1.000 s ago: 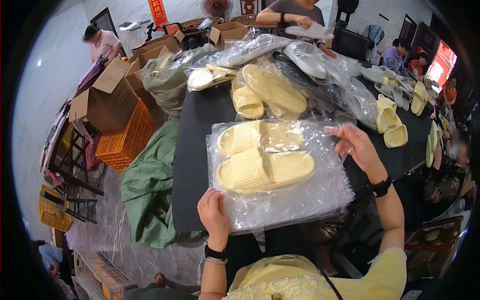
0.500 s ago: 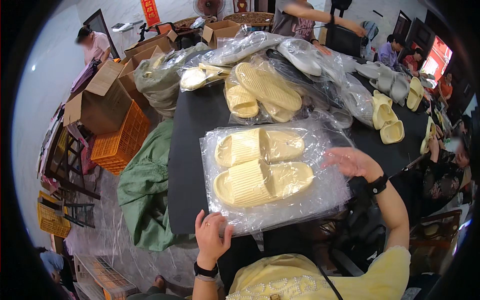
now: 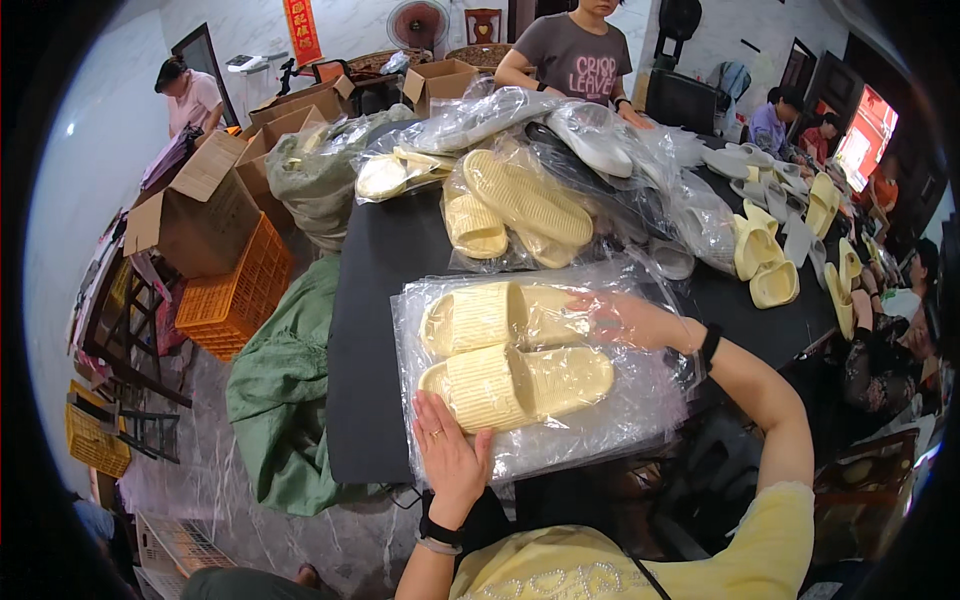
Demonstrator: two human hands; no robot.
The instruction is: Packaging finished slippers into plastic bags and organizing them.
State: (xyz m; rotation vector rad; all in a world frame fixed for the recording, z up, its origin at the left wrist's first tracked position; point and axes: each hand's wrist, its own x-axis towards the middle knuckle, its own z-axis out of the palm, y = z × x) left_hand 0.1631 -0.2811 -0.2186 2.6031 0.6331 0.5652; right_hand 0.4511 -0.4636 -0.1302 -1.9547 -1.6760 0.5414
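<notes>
A pair of pale yellow slippers lies side by side on a stack of clear plastic bags (image 3: 540, 450) at the table's near edge. My left hand (image 3: 450, 455) is open, its fingers stretched against the toe of the near slipper (image 3: 480, 385). Over the heel of the far slipper (image 3: 465, 318) reaches my right hand (image 3: 635, 320), fingers extended. It looks hazy, as though clear film covers it; I cannot tell whether it is inside the bag. Both slippers show a ribbed strap, with toes to the left.
Bagged yellow slippers (image 3: 530, 200) and grey ones (image 3: 590, 140) are heaped farther back on the black table (image 3: 365, 370). Loose yellow slippers (image 3: 765, 265) lie right. Left stand a green sack (image 3: 280, 400), orange crate (image 3: 235, 310) and cardboard box (image 3: 200, 220). Co-workers surround the table.
My right hand has moved left onto the far slipper's heel. My left hand has gone up from the bag edge to the near slipper's toe. A co-worker opposite has lowered an outstretched arm.
</notes>
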